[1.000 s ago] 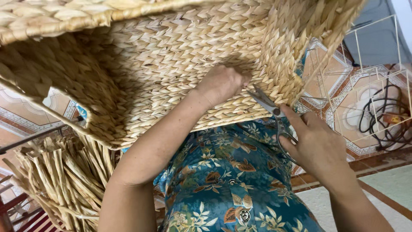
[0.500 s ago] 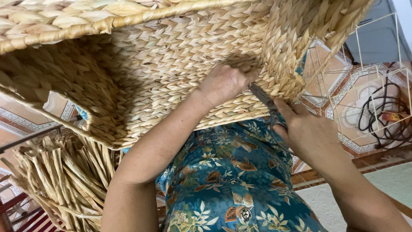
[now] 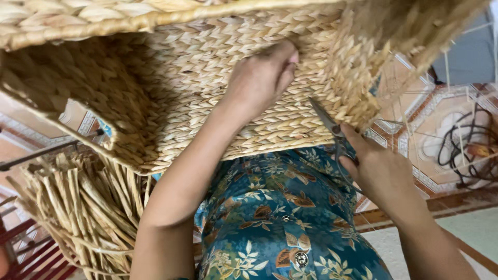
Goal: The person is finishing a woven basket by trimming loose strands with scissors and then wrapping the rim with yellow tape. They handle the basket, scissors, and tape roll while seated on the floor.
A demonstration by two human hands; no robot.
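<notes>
A large woven straw basket (image 3: 171, 78) fills the upper part of the head view, held over my lap. My left hand (image 3: 262, 78) reaches inside it and pinches a strand on the woven wall, fingers closed. My right hand (image 3: 381, 171) is just outside the basket's lower right edge and grips a pair of metal scissors (image 3: 328, 120). The blades point up and left toward the weave beside my left hand. My lap is covered by blue floral cloth (image 3: 280, 223).
A bundle of loose dried straw strands (image 3: 83, 207) lies at the lower left. Patterned floor tiles (image 3: 441, 119) show at the right, with dark cables (image 3: 467, 145) and thin wire frame rods (image 3: 456, 103) on them. A red slatted piece (image 3: 21, 254) sits at the bottom left corner.
My left hand has moved up along the inner wall and now pinches the weave higher. My right hand has brought the scissors closer to the basket's edge.
</notes>
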